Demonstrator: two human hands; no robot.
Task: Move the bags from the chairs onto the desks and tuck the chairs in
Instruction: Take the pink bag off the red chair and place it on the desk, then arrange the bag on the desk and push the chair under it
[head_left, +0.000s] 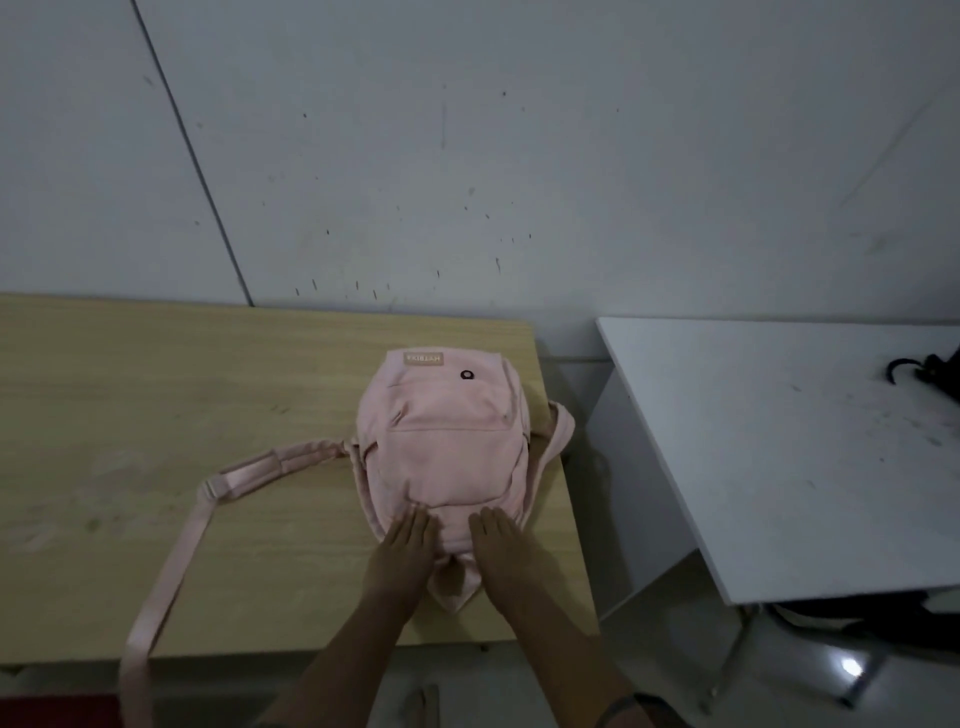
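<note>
While both palms lie flat, this is how things stand:

Grip: my left hand and right hand rest spread on the near end of the pink backpack, fingers straight, closed around nothing (pressing, not holding).

Bag: it lies face up on the wooden desk, toward the desk's 3 o'clock edge, label end at 12 o'clock.

Straps: one shoulder strap runs off toward 7 o'clock and hangs over the near edge; another bulges past the 3 o'clock edge.

Risk: I judge the dangling strap could snag a chair being tucked in and drag the bag off; its closeness to the right edge adds to that.

Materials: soft matte cloth, slumped and rounded, with webbing straps; the desktop is smooth pale woodgrain, flat and hard.

Neighbour: a white desk at 3 o'clock, scuffed, carries a dark bag at its far right.
</note>
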